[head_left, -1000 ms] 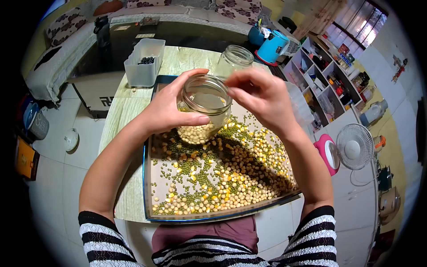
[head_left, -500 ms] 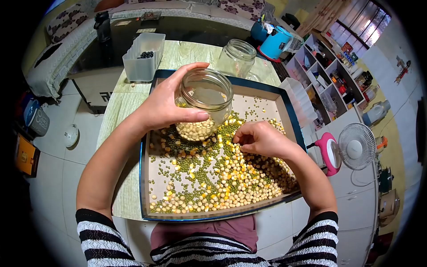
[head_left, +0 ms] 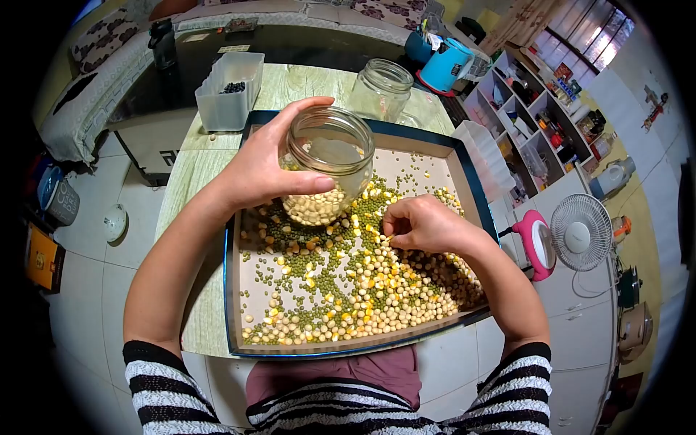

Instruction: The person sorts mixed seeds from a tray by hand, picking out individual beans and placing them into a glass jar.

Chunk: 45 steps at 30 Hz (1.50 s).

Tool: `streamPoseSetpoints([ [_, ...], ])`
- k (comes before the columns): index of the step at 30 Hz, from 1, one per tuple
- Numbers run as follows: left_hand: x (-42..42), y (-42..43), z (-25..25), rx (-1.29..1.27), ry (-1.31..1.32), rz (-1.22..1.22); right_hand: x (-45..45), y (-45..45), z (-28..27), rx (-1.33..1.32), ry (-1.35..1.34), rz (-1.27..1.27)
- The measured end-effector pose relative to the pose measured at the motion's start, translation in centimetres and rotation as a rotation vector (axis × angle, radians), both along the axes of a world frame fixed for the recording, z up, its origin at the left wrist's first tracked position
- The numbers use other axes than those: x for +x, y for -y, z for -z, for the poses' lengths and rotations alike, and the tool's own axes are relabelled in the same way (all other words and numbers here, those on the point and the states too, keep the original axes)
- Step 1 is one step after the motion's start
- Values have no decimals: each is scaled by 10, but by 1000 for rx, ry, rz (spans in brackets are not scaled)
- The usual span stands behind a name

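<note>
My left hand (head_left: pixel 268 170) is wrapped round an open glass jar (head_left: pixel 330 159), which holds pale beans at its bottom. The jar is held over the left part of a shallow dark-edged tray (head_left: pixel 475 170). Pale beans, green beans and yellow corn kernels (head_left: pixel 370 290) lie mixed across the tray. Right of the jar, my right hand (head_left: pixel 428 226) is low over the mix with its fingertips pinched together; what they hold, if anything, is hidden.
A second glass jar (head_left: pixel 380 90) stands behind the tray. At the back left is a translucent container (head_left: pixel 228 98) with dark beans. Another translucent container (head_left: pixel 482 163) is by the tray's right edge. A blue kettle (head_left: pixel 446 65) stands further back.
My right hand has come down from the jar's rim to the beans in the tray, its fingers now pinched there. My left hand and the jar have shifted slightly up in view.
</note>
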<state>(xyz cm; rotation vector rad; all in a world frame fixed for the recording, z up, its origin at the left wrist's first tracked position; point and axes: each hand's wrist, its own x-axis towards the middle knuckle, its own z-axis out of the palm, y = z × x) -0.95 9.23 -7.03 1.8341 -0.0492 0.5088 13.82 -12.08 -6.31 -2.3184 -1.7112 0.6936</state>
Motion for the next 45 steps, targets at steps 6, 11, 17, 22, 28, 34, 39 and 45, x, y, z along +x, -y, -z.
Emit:
streamPoseSetpoints([
  [6,0,0,0,-4,1,5,2,2,-10,28,-79,128],
  [11,0,-2,0,38,-2,-4,11,-7,-34,468,-412,200],
  [17,1,0,0,1,-2,8,-8,-47,-64,730,-299,102],
  [22,1,-2,2,9,65,23,-7,-65,-58,758,-142,-5],
  [28,1,1,-1,0,-5,0,-14,-54,-61,817,-36,-85],
  [34,0,0,0,5,-1,-5,3,-9,-33,563,-25,90],
  [39,0,0,0,2,2,4,13,20,-4,104,-47,115],
  [45,1,0,0,4,-1,-5,15,20,3,81,20,37],
])
